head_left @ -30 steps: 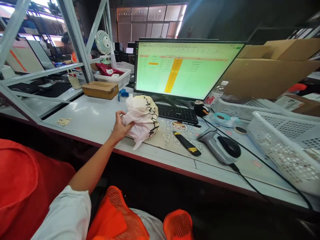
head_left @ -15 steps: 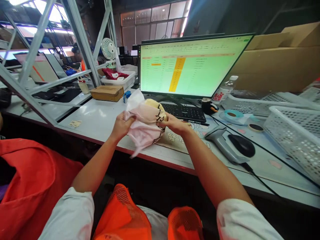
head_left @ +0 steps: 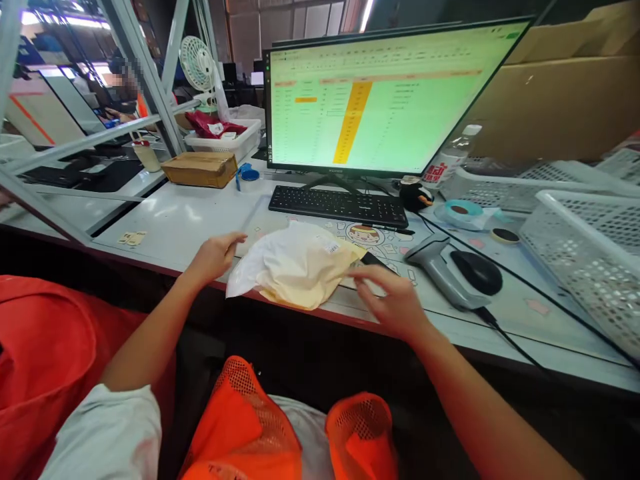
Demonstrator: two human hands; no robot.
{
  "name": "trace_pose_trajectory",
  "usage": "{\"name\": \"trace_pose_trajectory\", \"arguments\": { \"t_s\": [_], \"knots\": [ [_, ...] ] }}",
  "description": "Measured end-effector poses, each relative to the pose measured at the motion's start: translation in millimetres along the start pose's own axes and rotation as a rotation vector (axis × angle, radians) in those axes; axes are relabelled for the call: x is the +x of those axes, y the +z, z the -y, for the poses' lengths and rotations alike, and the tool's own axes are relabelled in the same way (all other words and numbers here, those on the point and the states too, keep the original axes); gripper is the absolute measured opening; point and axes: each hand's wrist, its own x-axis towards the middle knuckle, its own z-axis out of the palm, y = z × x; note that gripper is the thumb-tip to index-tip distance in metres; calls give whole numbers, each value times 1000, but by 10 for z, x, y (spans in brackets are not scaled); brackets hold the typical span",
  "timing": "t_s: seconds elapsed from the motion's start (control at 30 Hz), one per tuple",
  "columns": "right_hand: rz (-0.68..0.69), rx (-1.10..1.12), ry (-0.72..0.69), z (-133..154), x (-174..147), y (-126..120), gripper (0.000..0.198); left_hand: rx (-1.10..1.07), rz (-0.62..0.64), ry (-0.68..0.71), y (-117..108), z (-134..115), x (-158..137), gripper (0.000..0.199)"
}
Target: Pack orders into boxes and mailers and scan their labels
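Note:
A crumpled white and pale yellow plastic bag lies at the desk's front edge, a small barcode label showing on its upper right. My left hand hovers at the bag's left side, fingers stretched loosely towards it and holding nothing. At the right corner of the bag is my right hand, its fingers apart; its fingertips are close to the bag, and I cannot tell if they touch it. Behind the bag sits a black keyboard, with a dark pen in front of it.
A large monitor stands behind the keyboard. To the right are a grey barcode scanner, a black mouse, tape rolls and a white basket. At left lie a cardboard box and blue tape. Another person works beyond the metal frame.
The bag, gripped by both hands before, now lies flattened on the desk with its barcode label showing. Both hands have let go and moved apart. The view has shifted slightly.

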Motion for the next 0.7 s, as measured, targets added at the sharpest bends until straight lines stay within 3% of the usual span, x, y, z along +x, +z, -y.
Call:
{"name": "trace_pose_trajectory", "arguments": {
  "t_s": [0.07,0.13,0.2,0.27,0.37,0.47,0.6,0.7],
  "knots": [
    [-148,-75,160,-67,229,-140,20,-140,-78,138,25,-407,151,34],
    [-185,-193,320,-167,462,-232,24,-177,-22,265,173,-845,287,34],
    [-132,-388,502,-292,602,-287,32,-50,25,356,459,-1179,350,38],
    [-26,-616,701,-425,601,-336,42,117,87,422,831,-1347,319,48],
    [109,-804,928,-605,400,-427,59,251,130,547,1349,-1357,169,54],
    [152,-801,1070,-750,177,-524,73,271,87,596,1634,-1286,42,52],
    [215,-746,1161,-827,104,-656,64,174,56,621,1672,-1257,4,45],
    [225,-640,1055,-676,142,-801,54,72,44,643,1622,-1254,15,39]
  ]
}}
